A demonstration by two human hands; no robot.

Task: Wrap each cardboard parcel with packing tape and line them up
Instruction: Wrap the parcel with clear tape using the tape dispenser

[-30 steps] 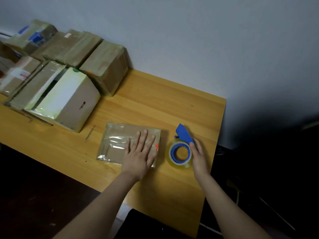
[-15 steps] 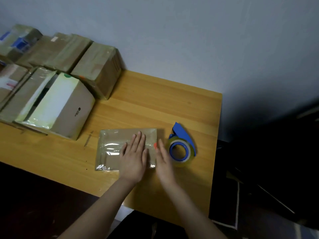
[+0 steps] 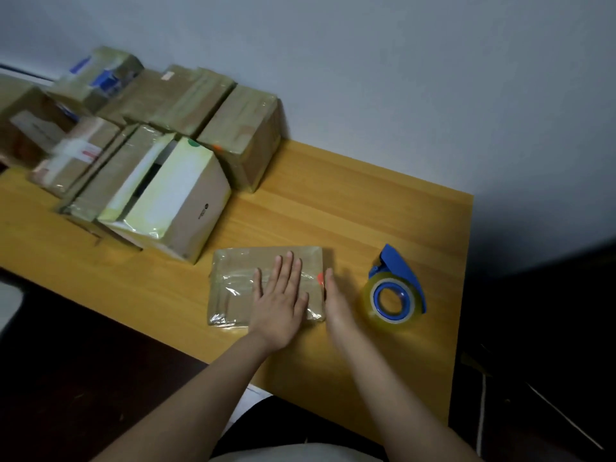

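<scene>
No writing is reading clearly anywhere. The big box [image 3: 186, 208] just left of and behind the flat parcel [image 3: 240, 275] is showing a small dark round logo with tiny print on its side, too small to read, and a green dot on its top corner. Farther behind the flat parcel, one wrapped parcel [image 3: 76, 155] is carrying a white label with red print, blurred, and another parcel [image 3: 103, 75] is showing blue patches.

The flat parcel is lying on the table [image 3: 366, 201], wrapped in shiny clear tape, with an orange mark at its right edge. The left hand [image 3: 280, 301] is pressing flat on its right half, fingers straight and spread, gripping nothing. The right hand [image 3: 336, 305] is standing edge-on along the parcel's right side, fingers straight, holding nothing; blur is hiding whether it is touching. The blue tape dispenser [image 3: 396, 288] is sitting to the right of the parcel, apart from both hands.
</scene>
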